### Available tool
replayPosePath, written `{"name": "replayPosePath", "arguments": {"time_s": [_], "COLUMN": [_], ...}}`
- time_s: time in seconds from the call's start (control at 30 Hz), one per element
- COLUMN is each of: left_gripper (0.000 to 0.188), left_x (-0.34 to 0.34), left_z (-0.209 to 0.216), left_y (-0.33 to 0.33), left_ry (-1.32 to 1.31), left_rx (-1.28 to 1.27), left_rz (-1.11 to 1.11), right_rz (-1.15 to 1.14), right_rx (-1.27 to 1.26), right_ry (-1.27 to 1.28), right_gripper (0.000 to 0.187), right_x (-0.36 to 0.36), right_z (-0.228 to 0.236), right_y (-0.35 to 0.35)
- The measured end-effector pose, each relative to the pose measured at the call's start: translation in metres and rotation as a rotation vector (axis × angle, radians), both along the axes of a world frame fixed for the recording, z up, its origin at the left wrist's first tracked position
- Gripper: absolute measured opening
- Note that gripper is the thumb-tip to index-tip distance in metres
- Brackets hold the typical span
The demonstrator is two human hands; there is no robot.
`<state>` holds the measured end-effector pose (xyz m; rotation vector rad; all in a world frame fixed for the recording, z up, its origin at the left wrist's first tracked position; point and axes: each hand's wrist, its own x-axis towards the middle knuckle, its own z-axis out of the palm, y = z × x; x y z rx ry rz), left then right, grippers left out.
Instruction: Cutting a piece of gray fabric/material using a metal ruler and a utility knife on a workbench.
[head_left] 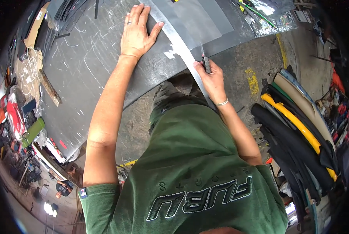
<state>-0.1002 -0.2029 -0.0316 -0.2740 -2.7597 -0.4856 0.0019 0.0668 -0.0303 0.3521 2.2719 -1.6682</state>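
Observation:
My left hand (137,37) lies flat on the dark worktop, fingers stretched forward and thumb out to the side. The thumb tip reaches the edge of a long metal straightedge (178,43), which runs slantwise from the far side past the table's front edge toward my body. In my right hand (212,80), a utility knife (205,63) is gripped with its thin blade pointing away from me. That hand is at the near end of the straightedge, close beside it or touching it. A dark grey sheet (194,23) lies along the straightedge's right side.
The scratched worktop (84,66) holds a coiled white cord (29,72) and a wooden piece (49,87) on the left. Clear plastic (266,23) lies at the far right. Rolls of material, one yellow (291,121), stand right of me. Another person (63,188) is at lower left.

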Motion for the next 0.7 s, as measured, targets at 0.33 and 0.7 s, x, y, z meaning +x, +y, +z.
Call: {"name": "replayPosePath", "arguments": {"time_s": [0.33,0.7], "left_gripper": [0.072,0.082], "left_x": [0.005,0.004], "left_z": [0.028,0.025], "left_y": [0.009,0.007], "left_ry": [-0.183,-0.188], "left_rx": [0.046,0.027], "left_rz": [0.025,0.020], "right_rz": [-0.002,0.075], "right_rx": [0.042,0.081], "right_ry": [0.018,-0.014], "right_gripper": [0.029,0.026], "right_x": [-0.005,-0.007], "right_z": [-0.004,-0.007], "right_y": [0.001,0.006]}}
